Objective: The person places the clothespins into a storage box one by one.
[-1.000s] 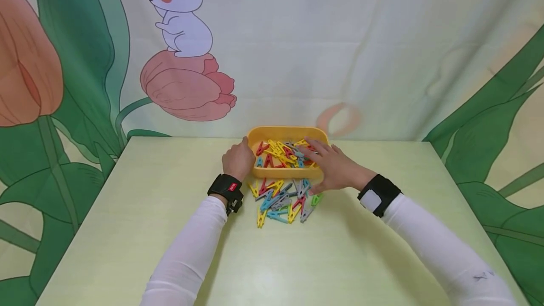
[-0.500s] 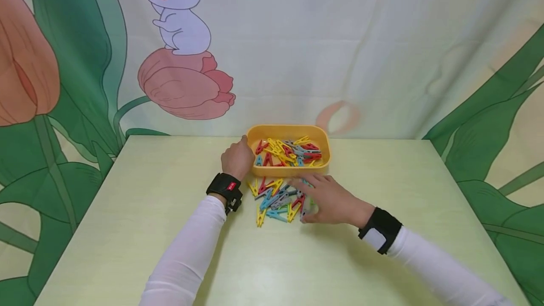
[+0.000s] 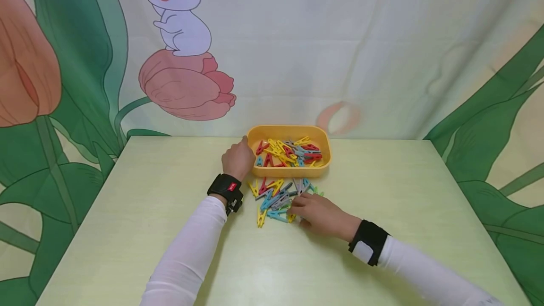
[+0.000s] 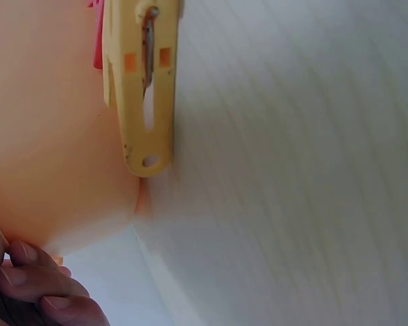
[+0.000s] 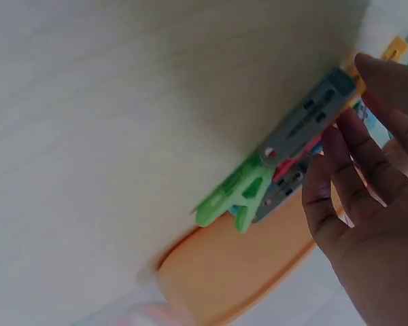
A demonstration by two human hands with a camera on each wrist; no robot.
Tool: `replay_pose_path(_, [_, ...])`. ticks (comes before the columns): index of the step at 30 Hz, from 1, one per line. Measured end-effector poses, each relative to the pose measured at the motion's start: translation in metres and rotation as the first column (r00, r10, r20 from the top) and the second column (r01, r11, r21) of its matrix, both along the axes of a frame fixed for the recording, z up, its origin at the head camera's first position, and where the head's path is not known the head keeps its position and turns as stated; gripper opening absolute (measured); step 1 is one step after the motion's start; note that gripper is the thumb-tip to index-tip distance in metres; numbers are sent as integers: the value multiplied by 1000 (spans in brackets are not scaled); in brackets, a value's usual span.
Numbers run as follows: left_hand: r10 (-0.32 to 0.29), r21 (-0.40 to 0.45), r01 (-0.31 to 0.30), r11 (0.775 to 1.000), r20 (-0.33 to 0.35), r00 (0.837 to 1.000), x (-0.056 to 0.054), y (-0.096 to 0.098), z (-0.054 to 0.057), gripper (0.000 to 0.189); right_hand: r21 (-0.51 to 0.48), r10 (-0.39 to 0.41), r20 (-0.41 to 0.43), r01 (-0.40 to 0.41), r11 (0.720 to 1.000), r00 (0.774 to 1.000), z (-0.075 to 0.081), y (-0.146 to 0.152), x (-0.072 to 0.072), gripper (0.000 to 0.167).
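An orange tray [image 3: 289,172] holding several coloured clothespins sits mid-table. My left hand [image 3: 239,156] grips its left rim; in the left wrist view its curled fingers [image 4: 35,286] lie against the tray wall [image 4: 47,136], beside a yellow clothespin [image 4: 147,88]. A pile of clothespins [image 3: 276,196] lies on the table in front of the tray. My right hand [image 3: 298,210] rests on the pile's right side, fingers fairly straight. In the right wrist view, the right hand [image 5: 353,102] touches a grey clothespin [image 5: 306,123] above a green one [image 5: 232,195].
The pale green table [image 3: 127,230] stands against a cloth backdrop printed with a rabbit and tulips [image 3: 182,84]. The tray's underside and wall [image 5: 245,272] show near the right hand. Both wrists wear black bands.
My right hand has drawn back from over the tray and come down on the pile of clothespins on the table. The left hand has kept its hold on the tray.
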State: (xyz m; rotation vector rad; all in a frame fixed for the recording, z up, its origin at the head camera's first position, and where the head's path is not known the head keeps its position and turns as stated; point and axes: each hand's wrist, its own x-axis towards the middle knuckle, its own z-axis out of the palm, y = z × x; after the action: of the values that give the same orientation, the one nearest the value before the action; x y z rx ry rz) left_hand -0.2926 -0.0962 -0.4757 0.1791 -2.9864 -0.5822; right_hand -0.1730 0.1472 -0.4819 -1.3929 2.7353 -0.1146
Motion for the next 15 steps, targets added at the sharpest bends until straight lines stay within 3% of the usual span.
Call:
replay_pose_path(10, [3, -2, -2, 1000, 31, 1000, -1, 2, 0, 50, 2, 21, -21, -21, 1000, 1000, 0, -5, 1, 20])
replay_pose_path(15, [6, -4, -6, 1000, 19, 1000, -1, 1, 1, 49, -37, 46, -57, -48, 998, 997, 18, -3, 1, 22])
